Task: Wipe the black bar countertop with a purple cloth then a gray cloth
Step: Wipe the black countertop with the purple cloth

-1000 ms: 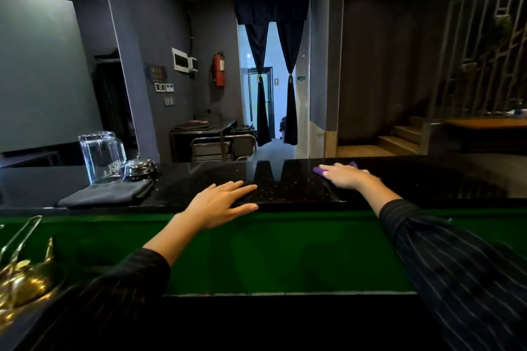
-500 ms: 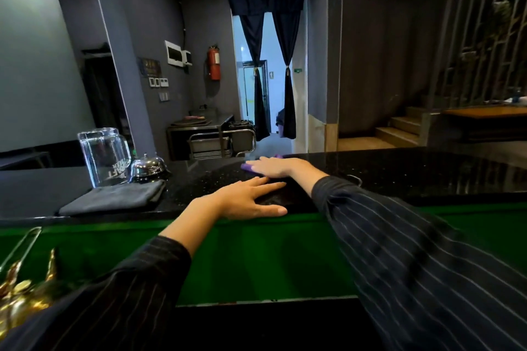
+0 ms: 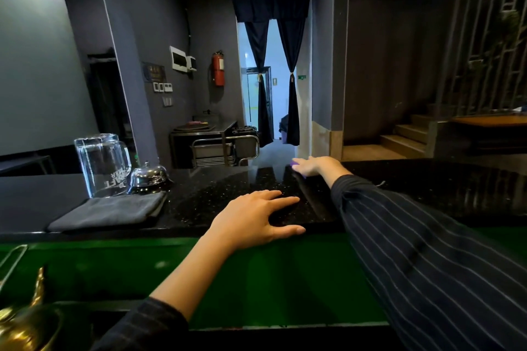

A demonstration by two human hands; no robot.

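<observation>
The black speckled bar countertop [image 3: 216, 194] runs across the view. My right hand [image 3: 315, 165] lies flat near its far edge, pressing down on the purple cloth [image 3: 293, 164], of which only a small edge shows under the fingers. My left hand [image 3: 256, 218] rests flat on the counter's near edge with fingers spread and thumb along the rim, holding nothing. The folded gray cloth [image 3: 108, 212] lies on the counter to the left, apart from both hands.
A clear glass mug [image 3: 99, 164] and a silver call bell [image 3: 148, 177] stand behind the gray cloth. A green panel [image 3: 285, 279] drops below the counter's near edge. A brass object [image 3: 25, 325] sits at bottom left. Stairs and a doorway lie beyond.
My right hand slid the purple cloth leftward along the far edge, then back to the right. My left hand stayed resting on the near edge.
</observation>
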